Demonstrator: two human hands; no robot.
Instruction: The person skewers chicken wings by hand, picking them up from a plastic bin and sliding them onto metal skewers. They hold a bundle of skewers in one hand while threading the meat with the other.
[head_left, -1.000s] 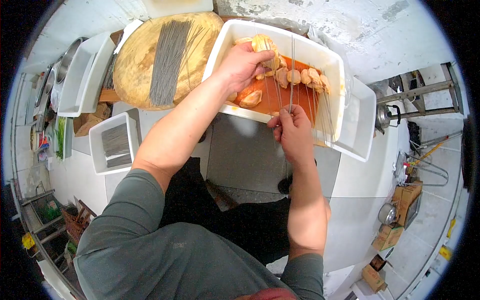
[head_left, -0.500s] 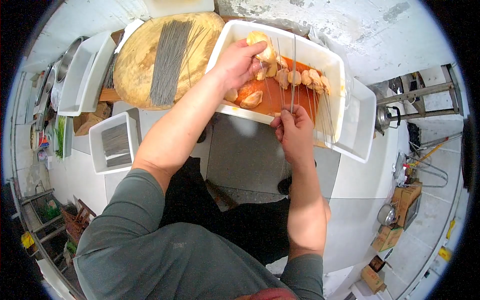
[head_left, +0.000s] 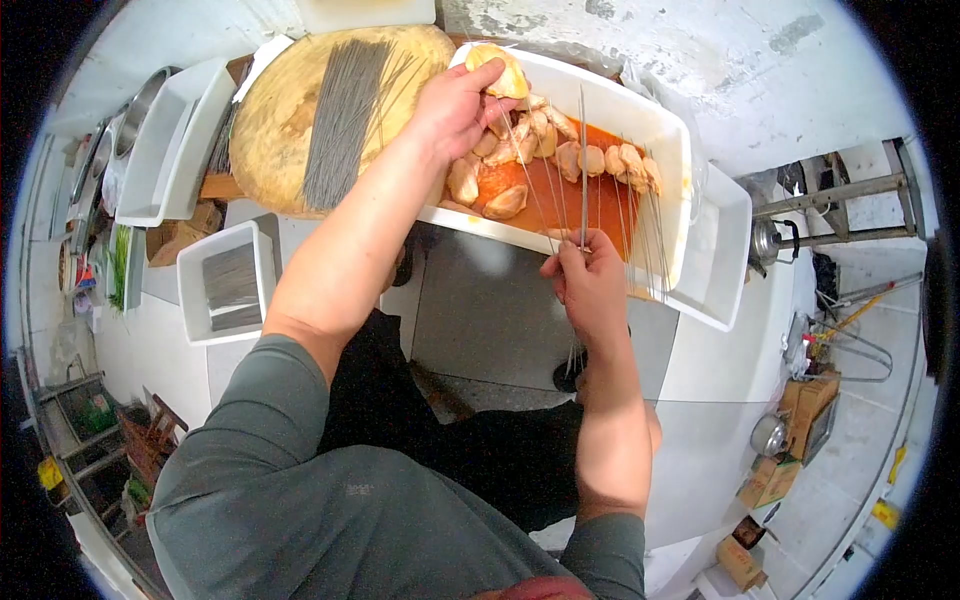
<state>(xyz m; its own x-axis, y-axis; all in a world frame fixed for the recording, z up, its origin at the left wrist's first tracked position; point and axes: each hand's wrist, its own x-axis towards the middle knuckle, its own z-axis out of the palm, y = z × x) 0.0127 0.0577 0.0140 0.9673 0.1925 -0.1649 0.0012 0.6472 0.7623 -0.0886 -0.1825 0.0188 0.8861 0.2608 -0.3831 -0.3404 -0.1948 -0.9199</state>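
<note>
Pinching meat piece (head_left: 505,80): left hand (head_left: 460,112) | pinching skewers (head_left: 584,170): right hand (head_left: 590,275) | meat piece forward-left of right hand

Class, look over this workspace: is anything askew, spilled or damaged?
The wall beyond the meat tray looks damaged: grey patches mark it where the white surface seems flaked. On the round board, a few skewers splay out of line beside the neater bundle.

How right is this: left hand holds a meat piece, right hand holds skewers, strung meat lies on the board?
One error: the head view shows the strung meat in the tub, not on the board. The left hand does hold a meat piece, the right hand skewers.
</note>
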